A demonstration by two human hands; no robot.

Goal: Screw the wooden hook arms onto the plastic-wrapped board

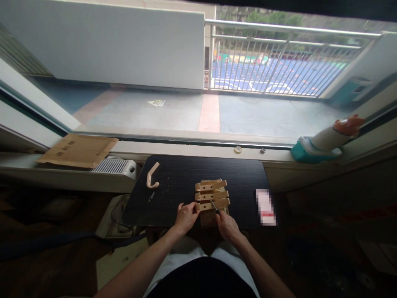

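Three pale wooden hooks, the nearest of them [204,206] closest to my body, lie in a row across a wooden board [208,220] at the table's front edge. Dark round holes show in their flat faces. My left hand [186,216] pinches the left end of the nearest hook. In my right hand [228,225] is a screwdriver [215,207] with a dark handle, its thin shaft slanting up-left onto that same hook. The exact spot under its tip is too small to tell. Another wooden hook [149,178] lies loose on the left, above a few small screws [151,197].
The black table [176,165] stands below a window sill [173,148] holding a tape roll [237,150] and a teal box [299,153]. A blurred pink item [265,205] lies at the table's right edge. A cardboard envelope [80,149] rests over the radiator [116,166].
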